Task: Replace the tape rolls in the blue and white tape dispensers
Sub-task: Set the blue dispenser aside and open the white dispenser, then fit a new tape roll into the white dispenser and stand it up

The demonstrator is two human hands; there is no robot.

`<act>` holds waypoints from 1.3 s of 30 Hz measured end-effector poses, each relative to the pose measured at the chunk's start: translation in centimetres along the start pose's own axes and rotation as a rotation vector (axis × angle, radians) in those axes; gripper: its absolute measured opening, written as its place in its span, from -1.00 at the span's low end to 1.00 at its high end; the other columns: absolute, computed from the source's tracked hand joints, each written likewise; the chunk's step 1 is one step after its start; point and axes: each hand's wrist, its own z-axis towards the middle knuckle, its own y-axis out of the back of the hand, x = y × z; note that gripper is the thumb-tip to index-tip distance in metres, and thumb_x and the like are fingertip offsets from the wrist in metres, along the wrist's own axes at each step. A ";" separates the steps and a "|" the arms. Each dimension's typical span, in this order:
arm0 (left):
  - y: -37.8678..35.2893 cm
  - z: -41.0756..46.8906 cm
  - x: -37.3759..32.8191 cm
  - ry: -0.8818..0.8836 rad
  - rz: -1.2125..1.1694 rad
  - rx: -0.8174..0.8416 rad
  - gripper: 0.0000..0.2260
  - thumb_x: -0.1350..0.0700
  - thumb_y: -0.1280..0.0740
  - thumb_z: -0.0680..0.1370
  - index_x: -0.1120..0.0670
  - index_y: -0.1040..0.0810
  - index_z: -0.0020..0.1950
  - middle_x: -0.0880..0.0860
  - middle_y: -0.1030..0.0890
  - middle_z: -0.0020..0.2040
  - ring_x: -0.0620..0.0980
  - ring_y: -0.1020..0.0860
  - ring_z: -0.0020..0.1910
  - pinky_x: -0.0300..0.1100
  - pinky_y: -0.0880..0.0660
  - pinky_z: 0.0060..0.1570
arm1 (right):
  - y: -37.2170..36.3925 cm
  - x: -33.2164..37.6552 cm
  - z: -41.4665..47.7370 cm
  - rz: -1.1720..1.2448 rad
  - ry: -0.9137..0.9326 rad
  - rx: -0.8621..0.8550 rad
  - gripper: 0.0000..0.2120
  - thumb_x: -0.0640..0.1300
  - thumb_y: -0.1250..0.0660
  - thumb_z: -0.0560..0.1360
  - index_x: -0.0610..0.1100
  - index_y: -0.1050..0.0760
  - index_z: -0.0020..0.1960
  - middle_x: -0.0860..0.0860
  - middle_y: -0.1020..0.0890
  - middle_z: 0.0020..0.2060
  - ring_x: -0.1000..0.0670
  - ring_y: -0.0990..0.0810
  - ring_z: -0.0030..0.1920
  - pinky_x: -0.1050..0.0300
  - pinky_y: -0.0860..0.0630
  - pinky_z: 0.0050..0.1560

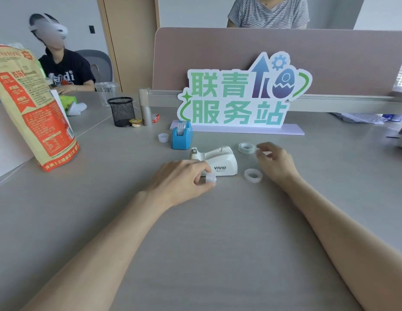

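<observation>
My left hand [184, 178] pinches a small white spool [210, 178] beside the empty white dispenser [220, 161]. My right hand [274, 161] hovers loosely curled between two loose tape rolls [246, 147]. The blue dispenser [181, 135] holds a roll.

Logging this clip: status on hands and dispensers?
Left hand fingers pinch white hub. Right hand empty beside two loose tape rolls. White dispenser empty; blue dispenser loaded. Nothing blocking.
</observation>
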 end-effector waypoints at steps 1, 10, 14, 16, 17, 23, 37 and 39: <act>0.1 0.0 0.1 0.001 -0.002 0.003 -0.76 -0.18 -0.31 0.47 -0.15 -0.54 0.09 -0.12 -0.52 -0.27 -0.05 -0.52 -0.18 -0.13 -0.51 -0.12 | -0.4 -0.4 1.0 -0.054 -0.011 0.034 -0.69 -0.07 -0.21 0.56 -0.05 -0.51 0.28 -0.09 -0.56 0.25 -0.14 -0.56 0.17 0.04 -0.45 0.20; -0.4 0.3 0.4 -0.013 -0.125 -0.001 -0.82 -0.13 -0.40 0.44 -0.09 -0.53 -0.04 -0.19 -0.49 -0.17 -0.23 -0.44 -0.27 -0.22 -0.36 -0.23 | -2.0 -1.4 3.8 -0.321 -0.054 0.146 -0.72 0.10 -0.24 0.52 0.04 -0.49 0.19 -0.06 -0.54 0.21 -0.17 -0.39 0.27 0.00 -0.40 0.19; -0.1 0.2 -0.4 0.044 -0.259 -0.024 -0.83 -0.11 -0.40 0.46 -0.08 -0.52 -0.05 -0.45 -0.45 -0.29 -0.36 -0.42 -0.36 -0.23 -0.27 -0.32 | -0.4 -1.0 2.1 0.101 -0.129 0.029 -0.69 0.11 -0.33 0.50 -0.09 -0.54 0.10 -0.08 -0.60 0.09 -0.07 -0.56 0.02 0.14 -0.42 -0.02; 0.0 0.3 -0.8 0.075 -0.360 -0.021 -0.84 -0.08 -0.39 0.47 -0.07 -0.50 -0.04 -0.49 -0.46 -0.34 -0.28 -0.42 -0.43 -0.22 -0.29 -0.34 | 0.7 0.1 0.0 0.258 -0.122 -0.057 -0.63 0.22 -0.32 0.47 -0.07 -0.54 0.04 -0.03 -0.62 -0.01 0.00 -0.58 -0.07 0.14 -0.46 -0.12; -0.1 0.4 -1.0 0.080 -0.417 -0.030 -0.86 -0.08 -0.39 0.47 -0.09 -0.50 -0.05 -0.46 -0.51 -0.30 -0.26 -0.43 -0.44 -0.22 -0.31 -0.33 | 1.2 0.7 -1.2 0.275 -0.087 -0.070 -0.63 0.24 -0.32 0.47 -0.06 -0.54 0.02 0.00 -0.62 -0.06 0.04 -0.58 -0.12 0.16 -0.47 -0.19; -0.4 0.5 -2.2 0.119 -0.652 -0.139 -0.88 0.07 -0.42 0.47 -0.05 -0.56 -0.01 -0.18 -0.61 -0.03 -0.02 -0.47 -0.35 -0.23 -0.43 -0.21 | 1.1 3.8 -7.4 0.325 0.157 0.066 -0.81 0.09 -0.23 0.57 0.01 -0.52 -0.06 0.23 -0.60 -0.20 0.20 -0.53 -0.14 0.38 -0.40 -0.20; -0.6 0.3 -3.4 0.105 -0.747 -0.276 -0.89 0.03 -0.45 0.46 -0.07 -0.57 -0.06 -0.22 -0.61 -0.08 -0.01 -0.51 -0.29 -0.18 -0.48 -0.10 | 0.8 6.2 -9.5 0.582 0.108 0.174 -0.80 -0.05 -0.25 0.59 -0.11 -0.61 -0.04 0.00 -0.71 -0.08 -0.07 -0.63 0.07 -0.14 -0.48 0.28; -0.6 0.3 -3.5 0.089 -0.732 -0.276 -0.88 0.04 -0.46 0.45 -0.07 -0.57 -0.06 -0.25 -0.61 -0.09 -0.03 -0.52 -0.30 -0.21 -0.47 -0.11 | 0.7 6.0 -9.4 0.599 0.087 0.188 -0.80 -0.05 -0.25 0.59 -0.12 -0.60 -0.03 -0.03 -0.71 -0.06 -0.09 -0.63 0.09 -0.13 -0.47 0.29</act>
